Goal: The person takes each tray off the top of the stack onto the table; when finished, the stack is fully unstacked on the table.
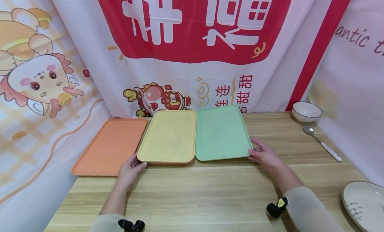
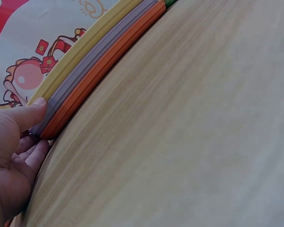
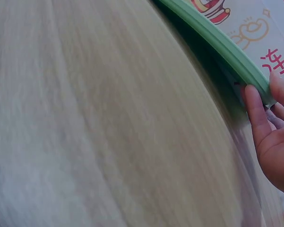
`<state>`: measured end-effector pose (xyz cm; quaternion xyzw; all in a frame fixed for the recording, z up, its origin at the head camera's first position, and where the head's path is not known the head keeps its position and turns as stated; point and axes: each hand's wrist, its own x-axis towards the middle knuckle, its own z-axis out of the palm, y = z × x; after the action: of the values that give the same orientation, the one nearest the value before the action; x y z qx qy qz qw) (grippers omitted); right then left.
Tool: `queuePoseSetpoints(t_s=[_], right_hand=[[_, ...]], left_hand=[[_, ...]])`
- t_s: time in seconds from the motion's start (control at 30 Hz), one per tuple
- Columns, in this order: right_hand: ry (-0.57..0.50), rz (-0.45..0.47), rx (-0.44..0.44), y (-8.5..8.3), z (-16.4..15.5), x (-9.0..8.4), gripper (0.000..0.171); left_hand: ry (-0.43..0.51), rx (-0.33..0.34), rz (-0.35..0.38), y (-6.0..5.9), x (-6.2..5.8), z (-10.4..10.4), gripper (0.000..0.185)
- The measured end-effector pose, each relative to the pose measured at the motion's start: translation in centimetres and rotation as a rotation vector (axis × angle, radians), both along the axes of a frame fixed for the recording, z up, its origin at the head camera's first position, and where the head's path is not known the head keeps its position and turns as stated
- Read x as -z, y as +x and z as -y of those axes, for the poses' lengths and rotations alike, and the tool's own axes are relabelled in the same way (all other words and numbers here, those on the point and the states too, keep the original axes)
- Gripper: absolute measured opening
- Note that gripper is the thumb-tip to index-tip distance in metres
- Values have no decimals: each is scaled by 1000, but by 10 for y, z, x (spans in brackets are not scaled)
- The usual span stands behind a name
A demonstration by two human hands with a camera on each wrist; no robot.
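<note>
My left fingers [image 2: 36,156] grip the yellow-topped tray stack [image 1: 168,136] (likely to steady it), my right fingers [image 3: 257,113] pinching the green tray [image 1: 223,133] beside it.

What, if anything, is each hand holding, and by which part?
Right hand: the green tray, by its near right corner. Left hand: the yellow-topped tray stack, by its near left corner.

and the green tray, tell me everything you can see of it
The green tray is pale, rectangular and round-cornered, with a low rim, and looks like plastic. The right grip pinches its near right corner, which is lifted off the table. It sits right of the yellow tray; whether they touch is unclear.
</note>
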<state>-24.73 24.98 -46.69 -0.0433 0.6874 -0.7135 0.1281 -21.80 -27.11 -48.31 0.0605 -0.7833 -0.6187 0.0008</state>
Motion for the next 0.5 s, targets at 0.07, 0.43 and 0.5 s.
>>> queuePoseSetpoints(t_s=[0.07,0.43,0.5], right_hand=[[59,8,18,-1,0,0,68],[412,-101,49,-2,-2,10,65],[465,-133,62,-2,-1,9,63]], left_hand=[[0,0,0,0,0,0,73],[-8,7,11,0,1,2,74],[-5,8,10,0,1,2,74]])
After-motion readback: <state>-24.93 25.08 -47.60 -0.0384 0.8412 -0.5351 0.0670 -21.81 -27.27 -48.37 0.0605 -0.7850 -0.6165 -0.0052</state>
